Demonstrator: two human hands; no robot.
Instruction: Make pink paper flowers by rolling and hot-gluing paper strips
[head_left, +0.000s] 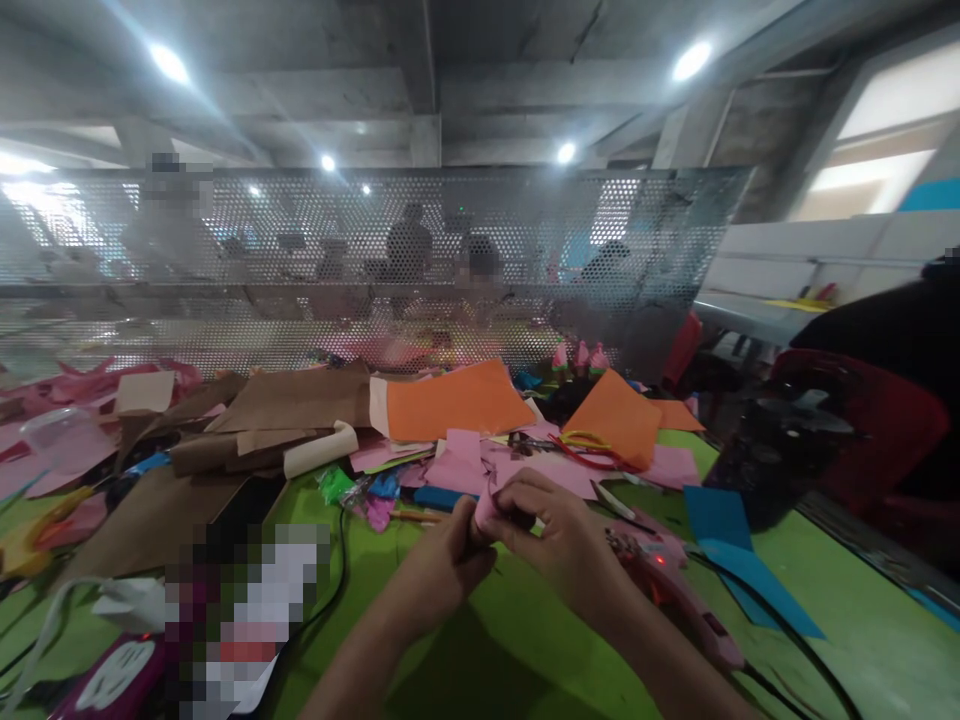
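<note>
Between my two hands is a small rolled piece of pink paper (487,508), upright over the green table. My left hand (448,560) has its thumb and fingers closed around the lower part of it. Pinching its upper side from the right is my right hand (551,525). A pink glue gun (679,590) with a lit red light lies just right of my right forearm. Behind my hands, flat pink paper sheets (544,476) and a blue strip (448,499) rest on the table, with a pencil-like orange stick (416,516) left of my fingers.
Orange sheets (457,402), brown paper (292,400) and yellow-handled scissors (585,440) clutter the back. A purple power strip (112,680) sits front left. Blue paper (720,520), black cables (780,610) and a dark bin (772,450) are at right. A perforated metal screen (360,240) stands behind.
</note>
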